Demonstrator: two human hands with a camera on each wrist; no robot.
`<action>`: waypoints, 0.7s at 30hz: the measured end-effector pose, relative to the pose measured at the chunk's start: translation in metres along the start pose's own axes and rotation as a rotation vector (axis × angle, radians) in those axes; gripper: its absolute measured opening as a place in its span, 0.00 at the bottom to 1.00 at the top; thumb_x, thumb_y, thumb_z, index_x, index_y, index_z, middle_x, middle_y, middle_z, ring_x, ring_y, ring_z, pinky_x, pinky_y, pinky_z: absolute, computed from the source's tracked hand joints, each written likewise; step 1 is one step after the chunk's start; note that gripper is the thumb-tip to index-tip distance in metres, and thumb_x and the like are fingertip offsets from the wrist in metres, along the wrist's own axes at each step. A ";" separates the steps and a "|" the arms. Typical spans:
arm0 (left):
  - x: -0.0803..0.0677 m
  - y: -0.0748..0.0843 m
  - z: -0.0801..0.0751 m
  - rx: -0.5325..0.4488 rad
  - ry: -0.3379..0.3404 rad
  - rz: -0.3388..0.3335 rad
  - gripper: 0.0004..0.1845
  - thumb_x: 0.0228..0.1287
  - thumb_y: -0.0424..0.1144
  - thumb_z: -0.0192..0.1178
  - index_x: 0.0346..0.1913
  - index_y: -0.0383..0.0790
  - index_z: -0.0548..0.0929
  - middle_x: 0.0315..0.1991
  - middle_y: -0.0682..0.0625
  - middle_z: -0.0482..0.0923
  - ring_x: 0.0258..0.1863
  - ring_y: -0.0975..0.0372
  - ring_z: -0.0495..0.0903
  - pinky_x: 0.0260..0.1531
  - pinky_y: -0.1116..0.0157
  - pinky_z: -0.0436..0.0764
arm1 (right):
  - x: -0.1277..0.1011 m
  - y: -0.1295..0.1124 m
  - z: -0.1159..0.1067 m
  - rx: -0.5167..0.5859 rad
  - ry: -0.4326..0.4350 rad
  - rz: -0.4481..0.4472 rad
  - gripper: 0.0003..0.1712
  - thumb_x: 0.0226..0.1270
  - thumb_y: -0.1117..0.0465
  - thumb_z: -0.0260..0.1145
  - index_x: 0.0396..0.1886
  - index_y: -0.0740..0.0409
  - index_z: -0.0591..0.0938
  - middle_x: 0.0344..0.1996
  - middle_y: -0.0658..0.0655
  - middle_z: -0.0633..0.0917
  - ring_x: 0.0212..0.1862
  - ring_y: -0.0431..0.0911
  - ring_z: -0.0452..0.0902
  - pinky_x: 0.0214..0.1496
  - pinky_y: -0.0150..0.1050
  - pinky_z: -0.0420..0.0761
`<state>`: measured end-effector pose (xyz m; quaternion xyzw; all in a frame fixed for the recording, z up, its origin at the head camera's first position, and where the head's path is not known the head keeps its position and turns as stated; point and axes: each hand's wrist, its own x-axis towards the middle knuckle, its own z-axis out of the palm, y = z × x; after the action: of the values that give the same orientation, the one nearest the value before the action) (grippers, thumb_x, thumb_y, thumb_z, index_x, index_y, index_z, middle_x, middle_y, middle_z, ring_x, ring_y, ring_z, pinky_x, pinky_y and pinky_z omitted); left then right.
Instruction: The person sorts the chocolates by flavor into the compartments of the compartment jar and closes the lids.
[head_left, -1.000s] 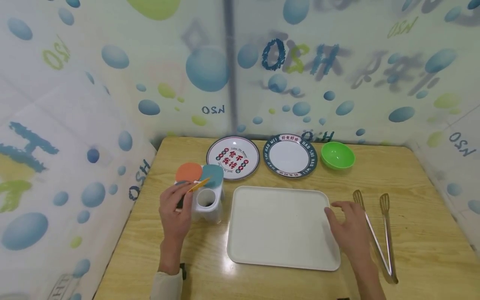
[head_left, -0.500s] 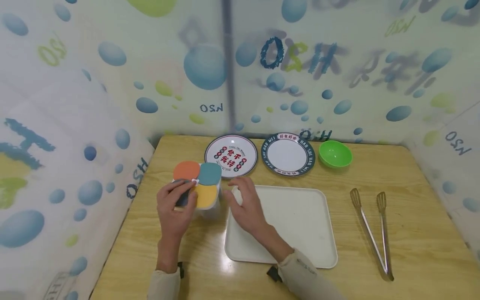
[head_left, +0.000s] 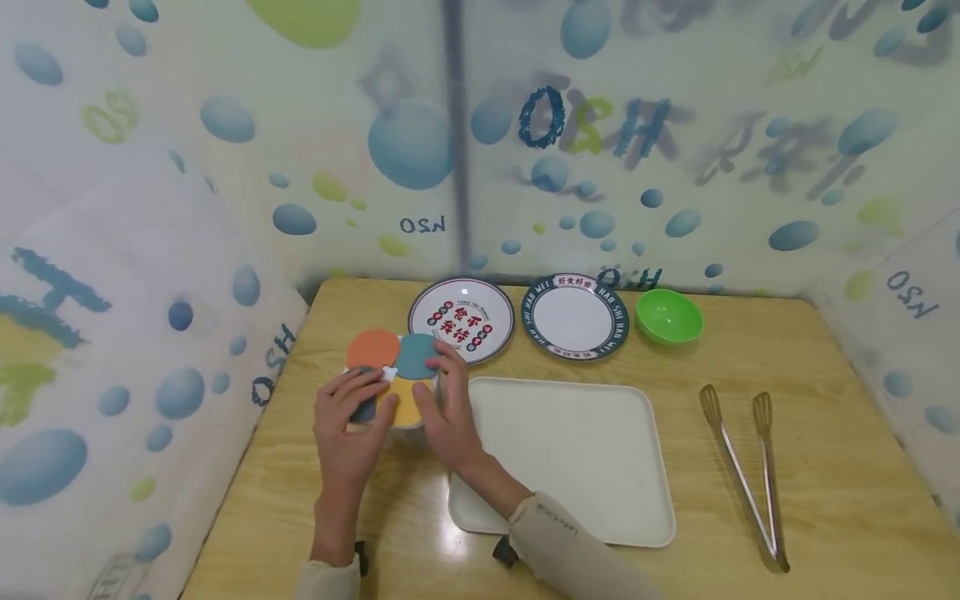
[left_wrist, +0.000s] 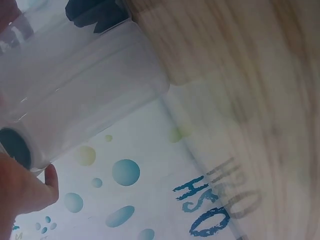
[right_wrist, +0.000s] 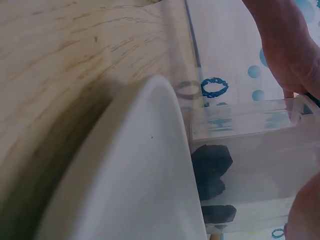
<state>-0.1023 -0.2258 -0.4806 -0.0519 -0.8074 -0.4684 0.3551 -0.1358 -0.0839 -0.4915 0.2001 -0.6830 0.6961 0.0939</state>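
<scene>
A clear box (right_wrist: 260, 160) with several flip lids stands at the left of the table, dark chunks (right_wrist: 212, 165) inside near its bottom. Its orange lid (head_left: 372, 347), teal lid (head_left: 416, 356), yellow lid (head_left: 407, 406) and dark blue lid (head_left: 364, 408) all lie flat. My left hand (head_left: 352, 425) holds the top from the left, fingers across the dark blue lid and thumb on the yellow one. From the right, my right hand (head_left: 452, 408) presses on the top, with fingertips on the teal lid and thumb at the yellow lid.
A cream tray (head_left: 570, 467) lies to the right of the box. Behind are a plate with red lettering (head_left: 495, 321), a dark-rimmed plate (head_left: 573, 317) and a green bowl (head_left: 669, 317). Metal tongs (head_left: 772, 500) lie spread at the right. Printed walls (head_left: 480, 167) border the table.
The yellow lid, raised a second ago, has come down over its opening. My right hand has moved left across the tray onto the box top; my left hand has stayed there.
</scene>
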 end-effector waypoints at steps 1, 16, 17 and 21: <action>0.000 0.000 -0.001 -0.006 0.006 -0.002 0.10 0.54 0.28 0.72 0.40 0.38 0.90 0.48 0.44 0.87 0.61 0.55 0.73 0.66 0.66 0.62 | -0.001 0.000 0.002 0.018 0.003 0.007 0.16 0.75 0.63 0.53 0.59 0.61 0.68 0.75 0.54 0.59 0.78 0.49 0.52 0.79 0.52 0.53; 0.013 0.007 -0.008 -0.020 0.114 0.080 0.04 0.54 0.25 0.69 0.33 0.33 0.89 0.43 0.38 0.87 0.56 0.47 0.75 0.65 0.61 0.63 | 0.004 -0.010 0.012 -0.071 -0.033 -0.011 0.16 0.78 0.59 0.50 0.59 0.60 0.70 0.75 0.52 0.60 0.78 0.47 0.54 0.78 0.50 0.58; 0.014 0.004 -0.010 0.016 0.096 0.084 0.03 0.55 0.27 0.69 0.34 0.35 0.89 0.43 0.40 0.88 0.56 0.49 0.75 0.64 0.60 0.61 | 0.005 -0.012 0.008 -0.096 -0.054 -0.008 0.17 0.78 0.59 0.51 0.61 0.59 0.70 0.75 0.52 0.60 0.78 0.48 0.54 0.78 0.51 0.58; 0.022 0.016 -0.019 0.194 0.006 0.102 0.03 0.60 0.32 0.68 0.35 0.37 0.89 0.41 0.43 0.88 0.49 0.49 0.79 0.59 0.54 0.61 | 0.005 -0.019 -0.019 -0.208 -0.165 0.017 0.22 0.76 0.55 0.55 0.66 0.56 0.70 0.75 0.52 0.64 0.77 0.48 0.57 0.78 0.52 0.59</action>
<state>-0.1024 -0.2373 -0.4500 -0.0568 -0.8443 -0.3693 0.3842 -0.1359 -0.0653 -0.4720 0.2402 -0.7584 0.6036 0.0517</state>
